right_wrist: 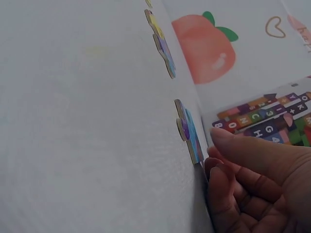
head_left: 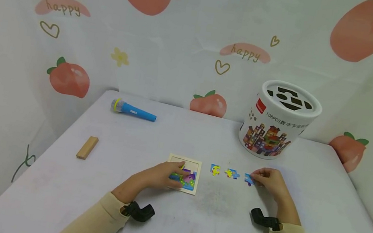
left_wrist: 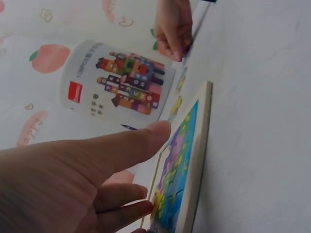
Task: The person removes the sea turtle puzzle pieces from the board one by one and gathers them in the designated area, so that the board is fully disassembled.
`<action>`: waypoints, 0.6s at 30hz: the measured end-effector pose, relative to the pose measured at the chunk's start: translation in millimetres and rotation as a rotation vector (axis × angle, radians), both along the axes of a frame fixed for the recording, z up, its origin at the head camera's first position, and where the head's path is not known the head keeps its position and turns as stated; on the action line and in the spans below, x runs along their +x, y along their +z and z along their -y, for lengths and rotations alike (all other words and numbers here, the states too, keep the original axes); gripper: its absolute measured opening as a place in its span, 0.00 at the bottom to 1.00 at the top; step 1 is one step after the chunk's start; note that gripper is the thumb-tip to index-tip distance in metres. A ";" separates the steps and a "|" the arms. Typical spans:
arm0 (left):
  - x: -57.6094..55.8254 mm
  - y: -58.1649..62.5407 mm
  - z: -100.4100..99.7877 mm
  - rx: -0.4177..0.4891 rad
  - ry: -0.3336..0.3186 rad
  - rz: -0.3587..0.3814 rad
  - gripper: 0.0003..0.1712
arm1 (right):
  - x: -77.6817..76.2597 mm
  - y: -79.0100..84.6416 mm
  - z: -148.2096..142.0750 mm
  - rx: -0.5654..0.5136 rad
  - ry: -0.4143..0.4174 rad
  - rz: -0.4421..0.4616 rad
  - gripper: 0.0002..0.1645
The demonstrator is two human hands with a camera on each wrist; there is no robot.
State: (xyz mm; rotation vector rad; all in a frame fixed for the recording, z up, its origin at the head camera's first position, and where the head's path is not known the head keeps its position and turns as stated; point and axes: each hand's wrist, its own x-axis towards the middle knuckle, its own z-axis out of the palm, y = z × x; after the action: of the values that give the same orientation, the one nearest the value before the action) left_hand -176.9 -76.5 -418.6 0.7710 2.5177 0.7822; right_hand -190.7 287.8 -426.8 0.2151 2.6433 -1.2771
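A square jigsaw tray (head_left: 197,175) with a pale wooden border lies on the table, partly filled with colourful pieces. My left hand (head_left: 164,174) is over its left side, fingers spread and relaxed; in the left wrist view the thumb (left_wrist: 158,136) extends above the tray. To the right lie three loose jigsaw pieces in a row: a yellow one (head_left: 215,170), a yellow-and-blue one (head_left: 232,174) and a blue-and-purple one (head_left: 248,179). My right hand (head_left: 271,181) has its fingertips at the right edge of the blue-and-purple piece, which lies flat; no pinch shows in the right wrist view.
A large white tub (head_left: 267,139) printed with blocks stands behind the right hand. At the back left lies a blue toy microphone (head_left: 134,110). A small wooden block (head_left: 87,147) rests near the left edge. Printed cloth hangs behind the white-covered table (head_left: 183,230).
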 end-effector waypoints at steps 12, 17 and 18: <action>-12.0 1.6 17.5 0.094 0.053 0.018 0.35 | -3.2 9.5 24.4 -0.066 0.026 -0.037 0.22; -17.5 0.4 27.4 0.083 0.084 -0.006 0.41 | -5.6 11.6 47.4 -0.065 0.122 -0.059 0.19; -18.0 0.7 29.7 0.081 0.084 -0.001 0.42 | -6.0 12.6 52.1 -0.069 0.142 -0.058 0.19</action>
State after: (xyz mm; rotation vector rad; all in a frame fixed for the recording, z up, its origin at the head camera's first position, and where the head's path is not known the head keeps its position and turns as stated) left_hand -194.9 -106.2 -417.9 0.6950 2.5465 0.9175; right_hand -196.6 235.7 -414.1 -0.0198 2.6035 -1.3446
